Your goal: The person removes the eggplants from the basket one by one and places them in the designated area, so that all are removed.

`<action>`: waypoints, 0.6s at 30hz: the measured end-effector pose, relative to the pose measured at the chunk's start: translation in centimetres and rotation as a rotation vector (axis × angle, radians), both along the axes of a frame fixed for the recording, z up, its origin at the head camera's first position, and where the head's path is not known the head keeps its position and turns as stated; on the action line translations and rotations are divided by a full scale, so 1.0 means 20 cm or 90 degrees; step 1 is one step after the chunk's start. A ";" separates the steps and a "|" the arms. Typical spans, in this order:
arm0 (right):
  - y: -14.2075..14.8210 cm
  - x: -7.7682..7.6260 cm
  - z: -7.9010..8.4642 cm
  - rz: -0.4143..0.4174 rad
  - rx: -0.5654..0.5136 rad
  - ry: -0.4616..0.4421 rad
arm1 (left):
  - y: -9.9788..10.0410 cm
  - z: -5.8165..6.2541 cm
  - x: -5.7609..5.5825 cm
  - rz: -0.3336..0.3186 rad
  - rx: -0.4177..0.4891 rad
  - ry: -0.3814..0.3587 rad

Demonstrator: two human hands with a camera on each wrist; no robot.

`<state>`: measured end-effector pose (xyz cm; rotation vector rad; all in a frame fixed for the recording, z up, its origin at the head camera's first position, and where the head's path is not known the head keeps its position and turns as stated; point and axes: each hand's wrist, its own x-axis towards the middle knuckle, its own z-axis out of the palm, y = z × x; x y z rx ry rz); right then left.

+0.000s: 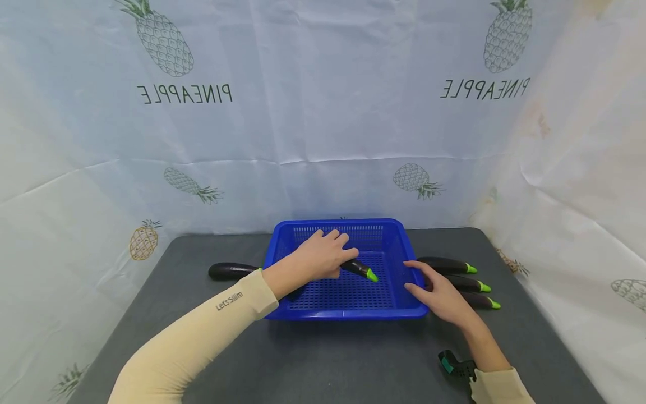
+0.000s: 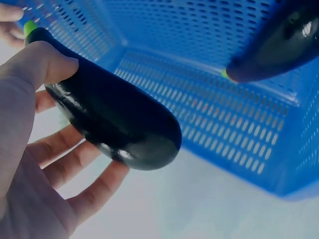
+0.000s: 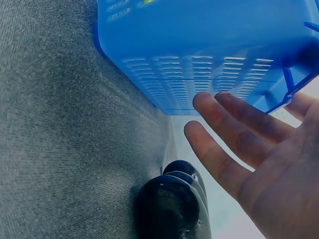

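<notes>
Over the blue plastic basket point(image 1: 348, 315), my left hand point(image 1: 323, 255) grips a dark purple eggplant point(image 2: 109, 104), its green stem end pointing right. In the left wrist view the thumb lies across it and the fingers support the other side. A second eggplant point(image 2: 279, 47) lies in the basket, partly hidden by my forearm in the head view. My right hand point(image 1: 441, 294) rests at the basket's right rim, thumb and index finger over it. Below the rim, the other fingers point(image 3: 234, 134) extend along the outer wall.
Three eggplants point(image 1: 446, 265) lie side by side right of the basket, their green ends pointing right. Another eggplant point(image 1: 232, 271) lies left of it. All are on the dark grey table point(image 1: 323, 359). A white curtain point(image 1: 333, 129) with printed pineapples surrounds the table.
</notes>
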<state>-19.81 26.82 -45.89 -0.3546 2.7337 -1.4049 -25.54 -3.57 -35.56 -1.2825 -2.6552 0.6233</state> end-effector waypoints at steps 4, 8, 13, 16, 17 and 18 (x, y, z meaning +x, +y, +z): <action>0.00 0.00 0.00 0.004 -0.005 0.001 | -0.07 0.06 0.03 -0.005 0.035 0.021; 0.00 0.00 0.00 0.005 -0.004 0.001 | -0.17 0.10 0.05 -0.023 0.081 0.056; -0.01 -0.01 0.00 0.003 0.006 0.008 | -0.31 0.11 0.06 -0.031 0.143 0.089; 0.00 -0.01 -0.01 0.000 0.011 0.011 | -0.40 0.12 0.08 -0.020 0.171 0.111; 0.00 -0.01 -0.01 -0.001 0.012 0.013 | -0.42 0.12 0.09 -0.015 0.181 0.117; 0.00 -0.01 -0.01 -0.002 0.012 0.013 | -0.44 0.13 0.09 -0.012 0.194 0.121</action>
